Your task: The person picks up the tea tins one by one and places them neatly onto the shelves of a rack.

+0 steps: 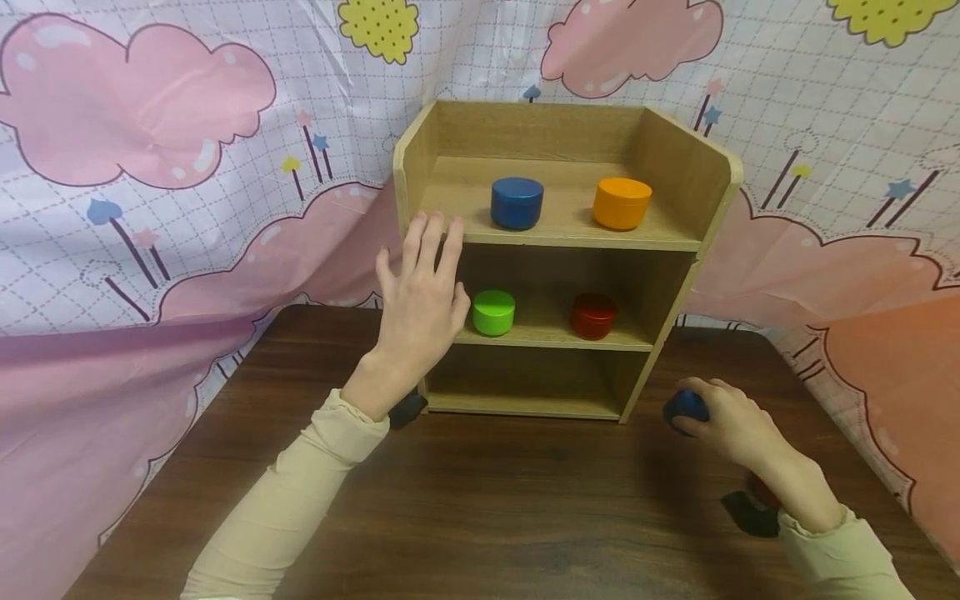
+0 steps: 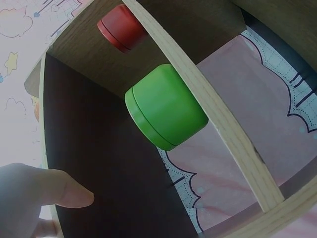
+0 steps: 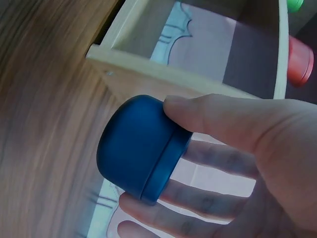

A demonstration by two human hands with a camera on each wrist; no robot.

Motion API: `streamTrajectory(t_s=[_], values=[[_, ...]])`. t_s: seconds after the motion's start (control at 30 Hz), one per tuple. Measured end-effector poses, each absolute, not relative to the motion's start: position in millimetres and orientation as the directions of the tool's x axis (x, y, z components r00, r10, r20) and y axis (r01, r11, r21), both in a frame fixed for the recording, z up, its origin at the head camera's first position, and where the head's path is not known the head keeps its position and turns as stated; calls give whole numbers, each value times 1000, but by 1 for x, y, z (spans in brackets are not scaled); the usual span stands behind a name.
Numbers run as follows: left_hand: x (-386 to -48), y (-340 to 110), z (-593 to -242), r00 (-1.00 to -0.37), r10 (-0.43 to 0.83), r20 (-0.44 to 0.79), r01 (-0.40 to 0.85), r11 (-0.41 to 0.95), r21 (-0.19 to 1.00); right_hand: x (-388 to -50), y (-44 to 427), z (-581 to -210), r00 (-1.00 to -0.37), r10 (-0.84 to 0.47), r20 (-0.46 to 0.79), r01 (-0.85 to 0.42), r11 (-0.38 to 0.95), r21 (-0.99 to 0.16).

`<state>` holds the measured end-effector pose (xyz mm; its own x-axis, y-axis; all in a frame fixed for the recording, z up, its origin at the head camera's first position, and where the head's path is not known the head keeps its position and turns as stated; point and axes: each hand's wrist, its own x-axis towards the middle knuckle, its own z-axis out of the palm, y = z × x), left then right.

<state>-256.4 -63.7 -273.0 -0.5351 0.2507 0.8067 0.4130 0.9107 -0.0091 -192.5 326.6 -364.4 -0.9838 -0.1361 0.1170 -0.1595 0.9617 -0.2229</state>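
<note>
My right hand grips a small dark blue round tin between thumb and fingers, over the table to the right of a wooden shelf unit. Fingers spread, my left hand is at the unit's left side; its fingertips overlap the upper board's edge, and whether they touch cannot be told. On that upper board stand another blue tin and an orange tin. The middle board carries a green tin, close to my left hand, and a red tin.
The unit stands on a dark wooden table. A dark red thing, mostly hidden, shows beside my right wrist. Behind and around hangs a patterned cloth with pink clouds. The unit's bottom compartment has a low front edge.
</note>
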Motion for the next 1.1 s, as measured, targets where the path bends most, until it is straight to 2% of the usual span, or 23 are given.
streamTrajectory(t_s=[1.1], values=[[-257,-64,-273,-531,251,810,422,907,-5,-196,267,-355,-927,-322,193,-366,890,-272]])
